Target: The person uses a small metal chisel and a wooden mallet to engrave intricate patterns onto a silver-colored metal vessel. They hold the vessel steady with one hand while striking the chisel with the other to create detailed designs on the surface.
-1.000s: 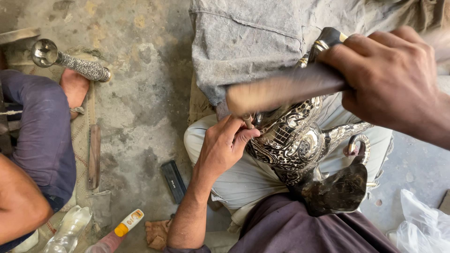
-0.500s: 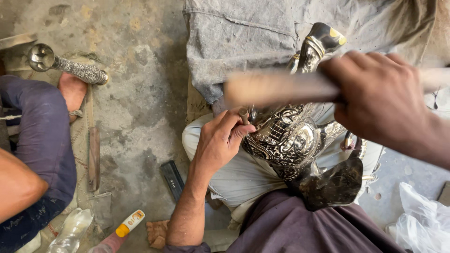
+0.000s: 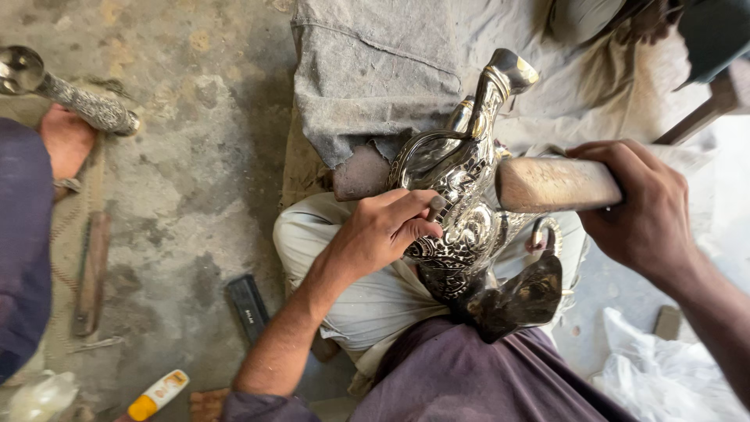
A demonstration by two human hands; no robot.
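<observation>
Floor (image 3: 180, 156): bare, stained concrete, filling the left and middle of the view.
Grey cloth (image 3: 375, 70): a big rumpled sheet across the top, its frayed edge hanging down just behind the jug.
Lap (image 3: 367, 297): the person sits cross-legged, pale trousers under the work, a purple garment low in the view.
Co-worker (image 3: 23, 234): at the left edge, a dark blue sleeve and a bare foot (image 3: 66, 141) resting on the floor.
Metal jug (image 3: 461, 203): ornate, silver-coloured, thick with raised pattern, lying tilted across the lap with its neck and spout aimed up and away toward the cloth; its base sits against a dark lumpy mass (image 3: 523, 297) by the knee.
Right hand (image 3: 641, 211): grip wrapped shut around a wooden handle (image 3: 555, 184), the blunt end jutting left, right beside the jug's body.
Left hand (image 3: 383, 230): down on the side of the jug, fingers pinched tight on a small punch (image 3: 436, 205), its tip against the patterned metal.
Decorated ladle-like piece (image 3: 70, 94): silver, embossed handle, lying top left, close to that foot.
Wooden-handled tool (image 3: 92, 273): flat on the floor at left, well apart from the jug.
Dark flat bar (image 3: 248, 309): on the floor just beside the left forearm.
Small bottle (image 3: 156, 395): white with an orange cap, bottom left, lying on its side.
White plastic bag (image 3: 664, 375): crumpled, bottom right.
</observation>
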